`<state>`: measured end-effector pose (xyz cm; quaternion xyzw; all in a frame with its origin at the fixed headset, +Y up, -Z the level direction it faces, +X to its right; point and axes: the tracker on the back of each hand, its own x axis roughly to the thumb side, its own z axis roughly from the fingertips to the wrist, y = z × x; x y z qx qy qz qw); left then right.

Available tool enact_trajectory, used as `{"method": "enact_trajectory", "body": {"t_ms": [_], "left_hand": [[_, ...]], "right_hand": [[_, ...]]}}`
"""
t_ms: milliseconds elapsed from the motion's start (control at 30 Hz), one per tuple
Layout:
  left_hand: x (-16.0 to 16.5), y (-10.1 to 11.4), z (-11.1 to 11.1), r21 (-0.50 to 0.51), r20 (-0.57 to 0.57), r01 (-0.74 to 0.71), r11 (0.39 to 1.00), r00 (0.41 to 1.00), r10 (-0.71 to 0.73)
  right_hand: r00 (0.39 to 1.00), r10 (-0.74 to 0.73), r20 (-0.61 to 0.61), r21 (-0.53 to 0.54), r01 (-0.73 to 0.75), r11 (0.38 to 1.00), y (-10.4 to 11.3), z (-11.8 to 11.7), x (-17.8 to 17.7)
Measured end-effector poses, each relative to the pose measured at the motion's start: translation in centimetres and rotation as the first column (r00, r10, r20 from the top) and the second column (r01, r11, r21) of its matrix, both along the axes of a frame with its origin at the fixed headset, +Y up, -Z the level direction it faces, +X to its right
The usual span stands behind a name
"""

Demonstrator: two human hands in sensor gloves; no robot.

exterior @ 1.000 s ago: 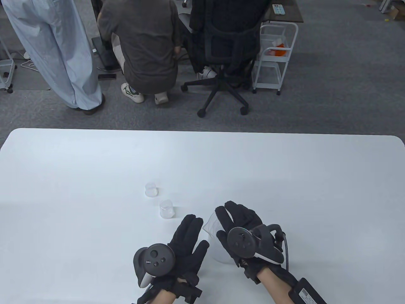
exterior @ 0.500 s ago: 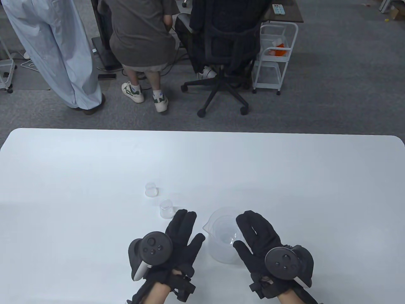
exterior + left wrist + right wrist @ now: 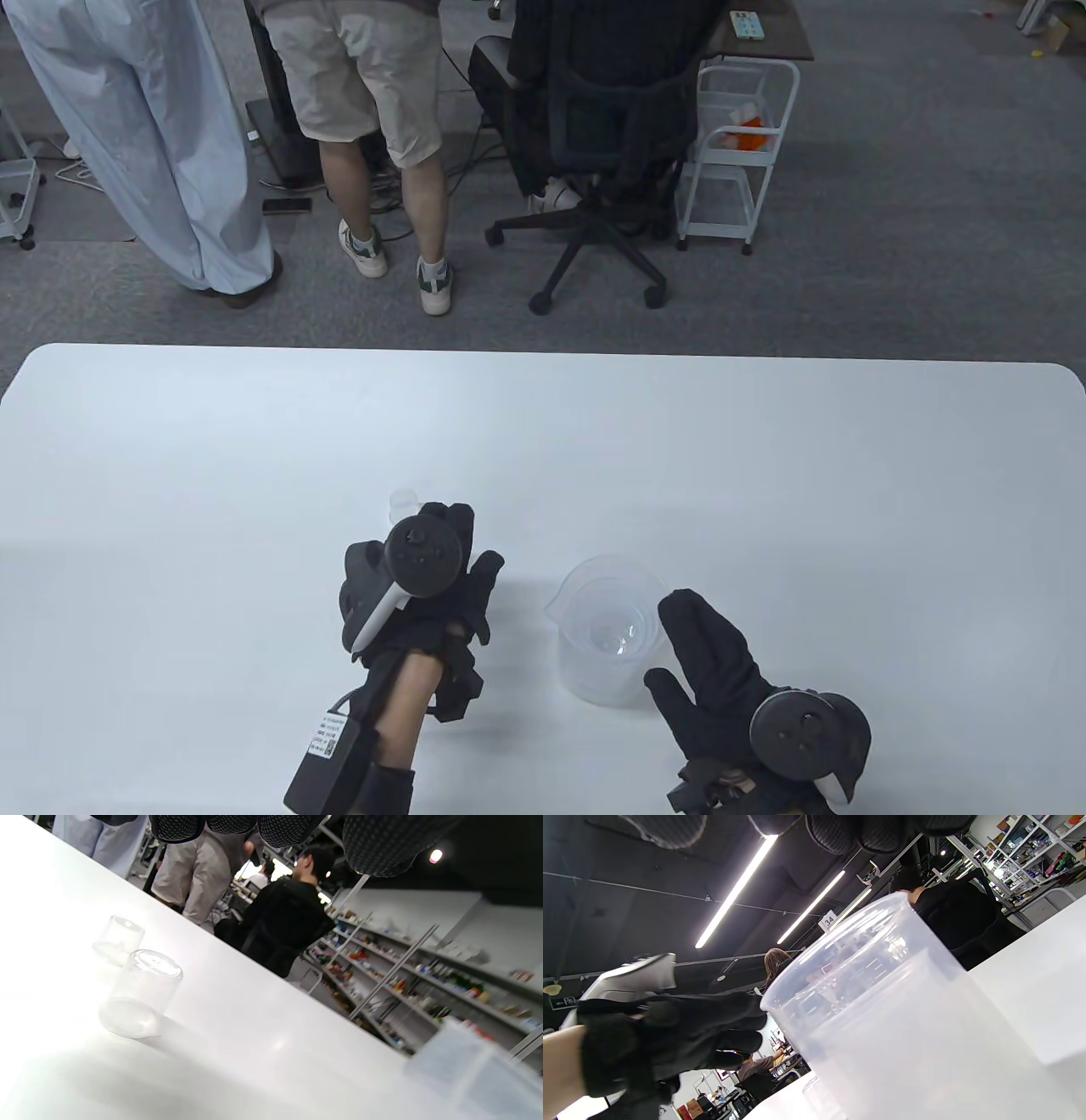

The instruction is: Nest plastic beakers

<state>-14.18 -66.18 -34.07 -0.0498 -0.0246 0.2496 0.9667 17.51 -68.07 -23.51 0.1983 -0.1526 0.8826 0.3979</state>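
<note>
A large translucent beaker stands upright near the table's front, with smaller beakers nested inside. Two small clear beakers stand to its left. The nearer one is hidden under my left hand in the table view, and the farther one peeks out beyond it. My left hand hovers over the nearer small beaker, and its fingertips are apart from it and hold nothing. My right hand lies open just right of the large beaker, fingers extended, holding nothing.
The white table stretches wide to the far edge. Beyond it stand two people, an office chair and a white cart on grey carpet.
My left hand moved forward and left, over the nearer small beaker. My right hand came off the large beaker and drew back toward the near edge. A person behind the table stood up.
</note>
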Motion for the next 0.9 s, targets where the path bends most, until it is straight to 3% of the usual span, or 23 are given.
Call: {"method": "enact_trajectory", "body": {"t_ms": [400,667,900], "left_hand": [[1.4,-5.7,-5.1,-0.144,-0.062,0.257,0.956,0.961,-0.268],[0.8,-7.9,-5.7,-0.178,-0.071,0.336,0.925,0.933,-0.352],[0.8,-8.7,-5.8,-0.171,-0.074,0.321,0.931,0.939,-0.337]], "right_hand": [[1.0,-0.024,-0.006,-0.015,0.024,1.0,-0.1,0.0,0.1],[1.0,-0.027,0.003,-0.018,0.027,0.999,0.0,-0.2,0.4],[1.0,-0.02,0.002,-0.023,0.02,1.0,-0.1,-0.1,0.4]]}}
